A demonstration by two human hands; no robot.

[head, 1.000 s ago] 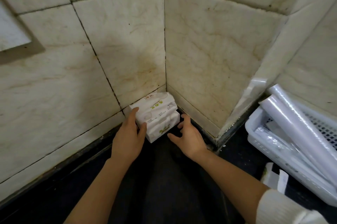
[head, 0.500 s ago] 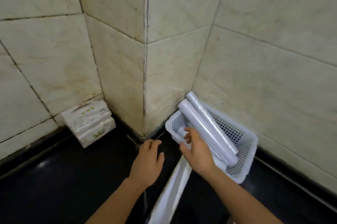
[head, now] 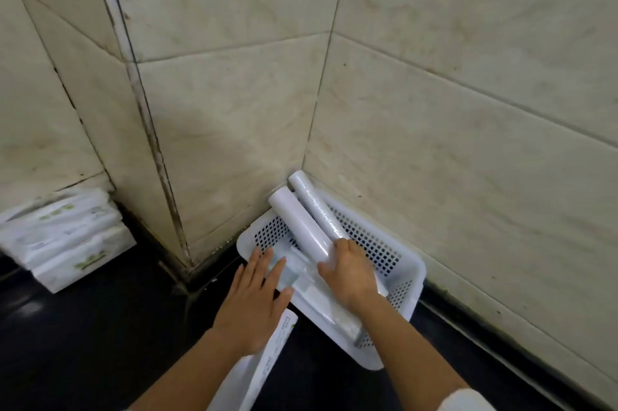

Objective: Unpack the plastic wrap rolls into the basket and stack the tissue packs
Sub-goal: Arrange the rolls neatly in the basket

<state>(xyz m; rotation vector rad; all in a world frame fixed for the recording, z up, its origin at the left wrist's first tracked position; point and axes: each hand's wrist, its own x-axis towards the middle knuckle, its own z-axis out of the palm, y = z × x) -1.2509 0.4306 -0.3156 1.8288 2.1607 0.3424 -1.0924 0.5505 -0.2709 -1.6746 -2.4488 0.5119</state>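
A white perforated basket (head: 394, 255) sits in the wall corner on the dark counter. Two plastic wrap rolls (head: 302, 226) lean inside it, their upper ends against the wall. More wrapped rolls (head: 321, 300) lie flat in its bottom. My right hand (head: 347, 272) rests on the lower ends of the leaning rolls, fingers curled on them. My left hand (head: 257, 293) lies flat with fingers spread on the basket's near-left rim, over a lying roll. Stacked tissue packs (head: 63, 240) stand at the left against the wall.
An empty white plastic wrapper (head: 264, 364) lies on the black counter (head: 100, 343) under my left forearm. Tiled walls close in behind the basket, and a protruding wall corner (head: 160, 176) separates the basket from the tissue packs.
Both hands left the tissue stack and moved right to the basket. My right hand now rests on the leaning rolls and my left hand has reached the basket's rim. The view swung right.
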